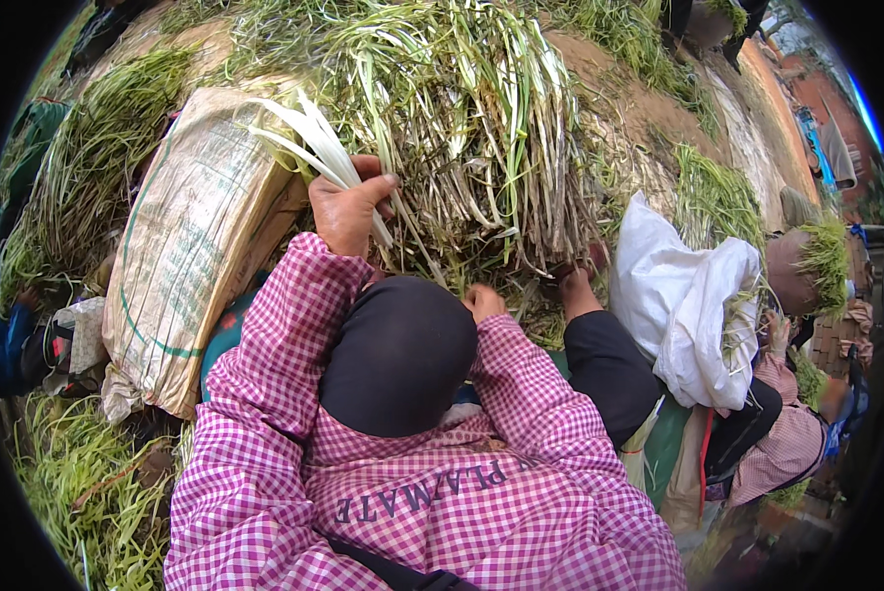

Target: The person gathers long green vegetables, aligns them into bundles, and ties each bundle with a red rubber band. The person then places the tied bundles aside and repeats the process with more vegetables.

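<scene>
My left hand (349, 203) grips several long white-stemmed stalks (322, 144), their pale tops fanning up and left. Its thumb presses on a thinner stalk (405, 203), which slants down to the right. My right hand (484, 301) is beside the lower end of that stalk. Its fingers are largely hidden behind a rounded black cloth shape (397, 354), so whether they hold anything cannot be seen. Just beyond both hands lies a large heap of green-leaved stalks (479, 133), with brownish, soiled lower ends towards me.
A printed woven sack (183, 244) stands close on the left, and a white plastic sack (678, 295) on the right. A trousered leg (612, 362) is near the heap. Another person in a checked top (785, 451) sits at far right. Loose greens (94, 480) lie lower left.
</scene>
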`<state>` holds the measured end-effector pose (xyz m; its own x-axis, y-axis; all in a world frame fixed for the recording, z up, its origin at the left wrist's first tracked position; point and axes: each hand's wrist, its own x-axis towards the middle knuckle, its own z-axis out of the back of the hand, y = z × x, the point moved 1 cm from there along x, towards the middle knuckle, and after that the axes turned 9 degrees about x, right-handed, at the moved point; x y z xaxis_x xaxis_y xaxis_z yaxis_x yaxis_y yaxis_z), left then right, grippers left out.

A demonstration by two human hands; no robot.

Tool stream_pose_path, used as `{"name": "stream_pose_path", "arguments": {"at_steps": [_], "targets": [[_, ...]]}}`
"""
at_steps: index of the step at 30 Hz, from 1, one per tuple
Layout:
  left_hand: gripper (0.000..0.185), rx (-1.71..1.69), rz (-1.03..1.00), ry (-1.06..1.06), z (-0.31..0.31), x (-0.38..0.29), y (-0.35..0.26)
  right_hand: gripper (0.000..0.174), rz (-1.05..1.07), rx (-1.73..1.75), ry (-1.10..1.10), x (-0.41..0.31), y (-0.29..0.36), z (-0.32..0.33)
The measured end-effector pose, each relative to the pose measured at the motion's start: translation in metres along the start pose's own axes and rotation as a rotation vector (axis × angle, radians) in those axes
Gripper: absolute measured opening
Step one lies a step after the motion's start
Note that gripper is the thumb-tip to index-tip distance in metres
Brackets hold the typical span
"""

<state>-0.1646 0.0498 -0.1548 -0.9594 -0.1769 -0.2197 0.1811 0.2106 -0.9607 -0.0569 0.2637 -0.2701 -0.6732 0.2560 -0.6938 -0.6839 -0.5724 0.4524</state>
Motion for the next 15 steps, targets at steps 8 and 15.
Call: {"name": "stream_pose_path", "arguments": {"at_steps": [8,15], "targets": [[0.015,-0.008,0.007,0.097,0.002,0.007,-0.004,0.028,0.351,-0.4,-0.01,-0.02,0.057,0.03],[0.017,-0.059,0.058,0.277,-0.011,0.004,-0.008,0.013,0.505,1.032,0.133,-0.041,0.156,0.051]]}}
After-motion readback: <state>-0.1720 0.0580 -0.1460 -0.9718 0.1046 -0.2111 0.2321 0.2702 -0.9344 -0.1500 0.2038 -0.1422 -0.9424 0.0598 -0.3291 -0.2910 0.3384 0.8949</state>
